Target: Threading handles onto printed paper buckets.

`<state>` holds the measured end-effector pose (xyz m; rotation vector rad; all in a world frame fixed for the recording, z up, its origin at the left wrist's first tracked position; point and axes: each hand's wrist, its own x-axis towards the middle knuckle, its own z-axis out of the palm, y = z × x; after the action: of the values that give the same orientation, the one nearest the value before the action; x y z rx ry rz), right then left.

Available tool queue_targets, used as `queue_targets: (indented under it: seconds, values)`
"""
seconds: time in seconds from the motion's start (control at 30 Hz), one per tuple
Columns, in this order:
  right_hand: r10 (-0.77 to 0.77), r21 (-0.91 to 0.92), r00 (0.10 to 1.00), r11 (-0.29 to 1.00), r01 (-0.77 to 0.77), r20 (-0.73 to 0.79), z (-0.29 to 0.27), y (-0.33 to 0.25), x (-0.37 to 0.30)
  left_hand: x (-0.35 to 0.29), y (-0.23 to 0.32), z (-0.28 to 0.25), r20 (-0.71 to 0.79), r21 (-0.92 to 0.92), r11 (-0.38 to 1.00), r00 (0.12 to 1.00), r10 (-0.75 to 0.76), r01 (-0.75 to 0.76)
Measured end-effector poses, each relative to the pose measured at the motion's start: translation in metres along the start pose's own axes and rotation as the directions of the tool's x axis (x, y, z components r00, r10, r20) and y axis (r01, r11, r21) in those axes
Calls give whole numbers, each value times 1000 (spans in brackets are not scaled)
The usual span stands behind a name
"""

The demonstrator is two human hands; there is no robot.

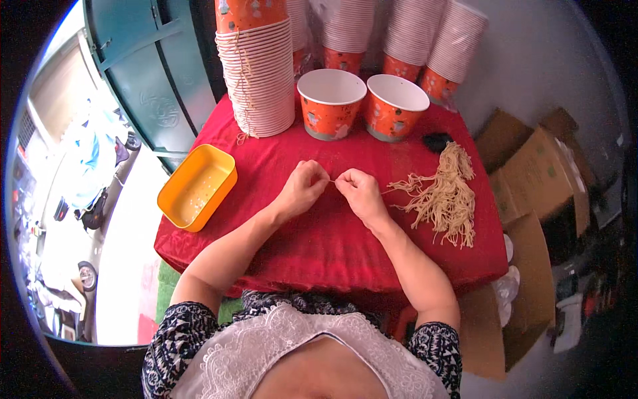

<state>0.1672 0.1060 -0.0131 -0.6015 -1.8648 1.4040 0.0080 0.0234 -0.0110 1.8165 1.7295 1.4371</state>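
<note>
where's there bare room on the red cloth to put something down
Widest bare patch: the red cloth between the forearms, from the left hand and right hand to the near edge. A smaller one lies between left hand, yellow tray and tall tub stack. Crowded: the back, with tubs, and the right, with beige strings.

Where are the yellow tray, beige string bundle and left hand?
Yellow tray [207, 166]: head view, bare inside near its far end.
Beige string bundle [454, 185]: head view, middle strands.
Left hand [303, 187]: head view, back of the hand.
</note>
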Motion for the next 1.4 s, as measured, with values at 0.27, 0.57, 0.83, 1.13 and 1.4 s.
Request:
queue_targets:
  seconds: [0.27, 0.57, 0.83, 1.13, 1.4]
  values:
    - [-79, -78, 994, 994, 73, -79, 0, 0, -1, 0, -1, -3, -31, 48, 998, 999, -40, 41]
    - [-38, -73, 988, 997, 27, -151, -12, 6, 0, 3, 8, -4, -129, 126, 990, 990, -49, 66]
    - [-3, -81, 990, 997, -8, -141, -14, 0, -3, 6, 13, -8, -99, 211, 977, 994, 37, -15]
    - [-46, -51, 979, 998, 37, -198, -9, 3, -3, 87, 14, -36, -159, 432, 877, 940, 303, -210]
    - [-42, -40, 981, 999, 35, -189, -13, -5, -3, 137, -6, -33, -65, 546, 834, 989, 131, -75]
